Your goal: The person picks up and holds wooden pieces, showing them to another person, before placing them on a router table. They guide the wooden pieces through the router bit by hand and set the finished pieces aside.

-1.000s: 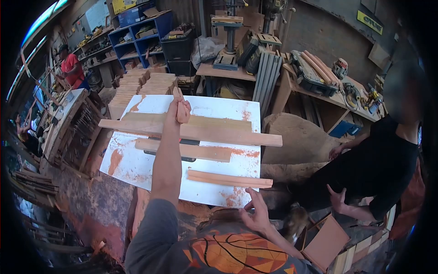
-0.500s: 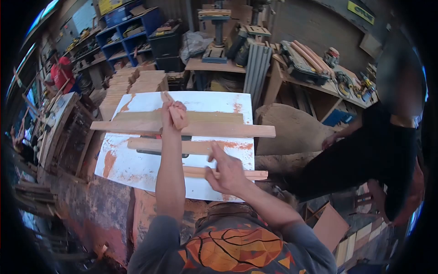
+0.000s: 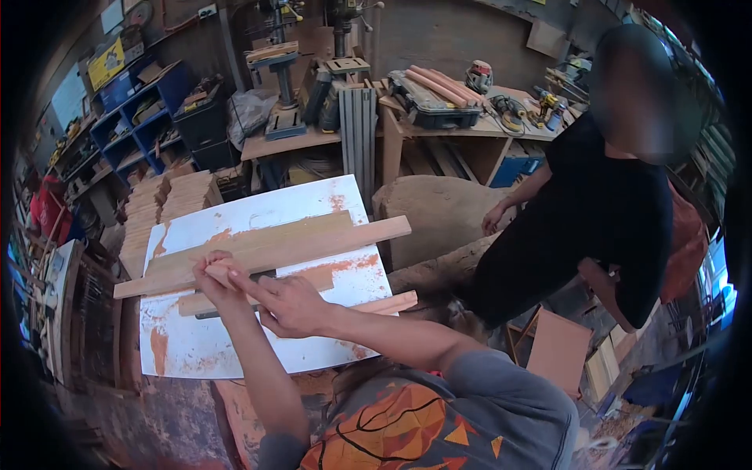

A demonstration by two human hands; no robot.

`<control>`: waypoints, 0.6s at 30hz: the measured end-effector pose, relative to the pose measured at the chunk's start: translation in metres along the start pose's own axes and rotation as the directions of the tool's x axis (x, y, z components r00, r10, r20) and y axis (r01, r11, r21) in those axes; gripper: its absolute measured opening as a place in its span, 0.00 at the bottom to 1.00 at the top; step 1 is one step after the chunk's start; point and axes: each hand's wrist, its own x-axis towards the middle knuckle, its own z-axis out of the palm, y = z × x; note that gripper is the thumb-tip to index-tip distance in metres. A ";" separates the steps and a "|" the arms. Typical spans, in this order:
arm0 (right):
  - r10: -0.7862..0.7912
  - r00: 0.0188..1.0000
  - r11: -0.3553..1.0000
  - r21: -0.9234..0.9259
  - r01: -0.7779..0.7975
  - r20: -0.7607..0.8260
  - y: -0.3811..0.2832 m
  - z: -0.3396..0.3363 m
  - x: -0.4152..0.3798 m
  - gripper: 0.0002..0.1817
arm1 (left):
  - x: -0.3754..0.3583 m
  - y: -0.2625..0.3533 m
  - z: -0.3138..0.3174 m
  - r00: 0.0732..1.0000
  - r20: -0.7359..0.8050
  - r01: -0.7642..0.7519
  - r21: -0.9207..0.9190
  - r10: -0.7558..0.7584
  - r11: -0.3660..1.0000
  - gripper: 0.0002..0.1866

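My left hand [image 3: 218, 276] is closed around a small wooden block [image 3: 222, 272], held up over the white tabletop [image 3: 258, 352]. My right hand [image 3: 294, 307] is close beside it, with its index finger stretched out to the block and the other fingers partly bent; nothing shows in its grasp. Beneath and behind the hands lies a long pale board [image 3: 337, 240], with a greenish board [image 3: 298, 233] along its far side. A shorter wooden strip [image 3: 317, 280] is partly covered by my hands. Past my right forearm sticks out a narrow wooden stick [image 3: 399, 301].
A person in black [image 3: 564, 211] stands at the right, near a large wood slab [image 3: 439, 215]. Stacked wood pieces [image 3: 168, 207] are beyond the table's left corner. Farther back are a workbench [image 3: 462, 145] with tools and a drill press [image 3: 283, 82]. Sawdust [image 3: 158, 345] is scattered over the tabletop.
My left hand has come down and nearer with the block. My right hand has moved from above the narrow stick to the block. The view has turned to the right.
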 end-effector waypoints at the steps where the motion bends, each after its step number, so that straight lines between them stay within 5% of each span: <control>1: 0.084 0.982 0.996 -0.048 -0.077 0.169 0.002 0.005 0.002 0.52 | -0.002 0.000 0.001 0.997 -0.024 -0.069 0.017 0.069 0.997 0.10; 8: 0.020 0.996 1.000 0.013 -0.021 0.092 -0.012 0.022 0.005 0.52 | -0.031 0.021 0.001 0.977 -0.025 -0.197 0.247 0.210 0.949 0.09; 11: -0.014 0.994 0.992 0.122 0.027 -0.107 -0.023 0.028 0.007 0.51 | -0.035 0.029 -0.008 0.990 -0.057 -0.128 0.056 0.131 0.990 0.09; 18: -0.009 1.000 0.992 0.128 0.007 0.009 -0.034 0.042 0.002 0.50 | -0.040 0.047 -0.023 0.950 -0.157 -0.248 0.150 0.270 0.957 0.07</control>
